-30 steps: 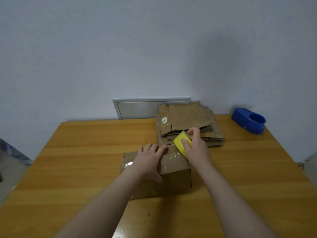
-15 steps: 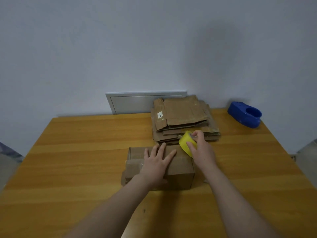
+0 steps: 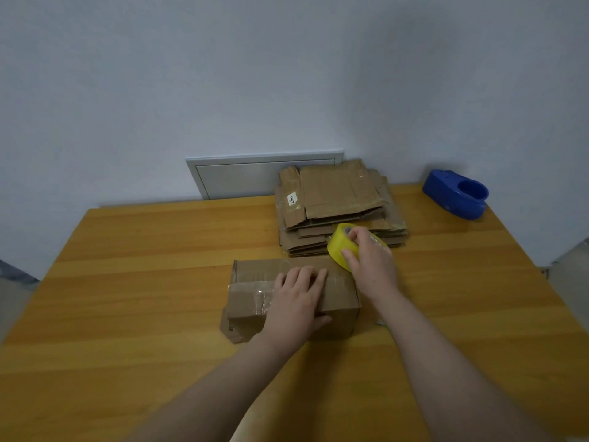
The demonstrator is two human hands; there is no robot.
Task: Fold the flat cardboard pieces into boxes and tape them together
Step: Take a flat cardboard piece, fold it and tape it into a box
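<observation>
We tape a cardboard box [image 3: 251,271] at the middle of the counter [image 3: 143,282].
Our left hand [image 3: 296,303] lies flat on the box top, fingers straight and close together, pressing beside a clear tape strip [image 3: 255,287]. Our right hand [image 3: 374,266] grips the yellow tape roll [image 3: 338,248] at the box's far right corner. Stacked flat cardboard pieces [image 3: 338,196] lie just behind; a blue tape dispenser [image 3: 455,199] sits far right.

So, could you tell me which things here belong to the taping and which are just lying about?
In use: folded brown cardboard box, pressed by left hand; yellow tape roll, gripped by right hand; stack of flat cardboard pieces.
Lying about: blue plastic tape dispenser; grey wall panel.
</observation>
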